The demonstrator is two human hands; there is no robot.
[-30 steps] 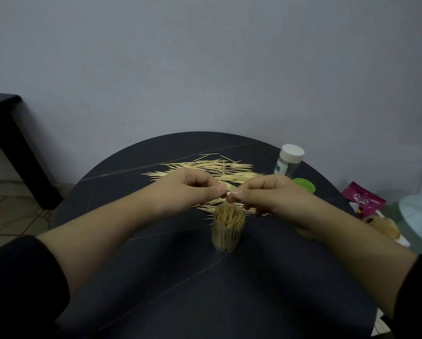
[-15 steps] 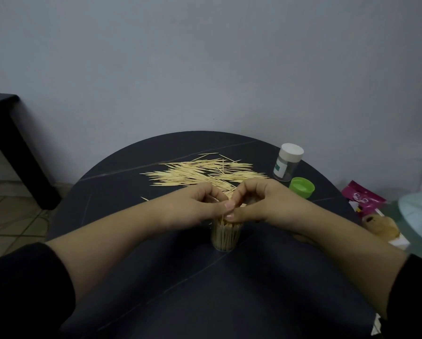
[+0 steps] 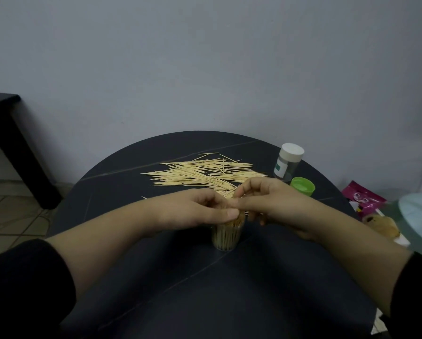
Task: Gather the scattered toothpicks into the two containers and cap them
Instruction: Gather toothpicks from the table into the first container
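A round dark surface [image 3: 156,302] carries a toothpick-filled container [image 3: 226,237] beneath the left hand [image 3: 193,212] and right hand [image 3: 276,204], loose toothpicks [image 3: 200,173] beyond them, and a white-capped container [image 3: 288,163] and green cap [image 3: 302,187] beyond the right.

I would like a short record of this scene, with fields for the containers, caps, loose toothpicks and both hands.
Near container: upright, uncapped, packed with toothpicks
Far container: upright, white cap on
Green cap: loose on table, beside far container
Loose toothpicks: pile behind the hands
Left hand: fingers curled over near container's mouth
Right hand: fingers curled, touching left hand
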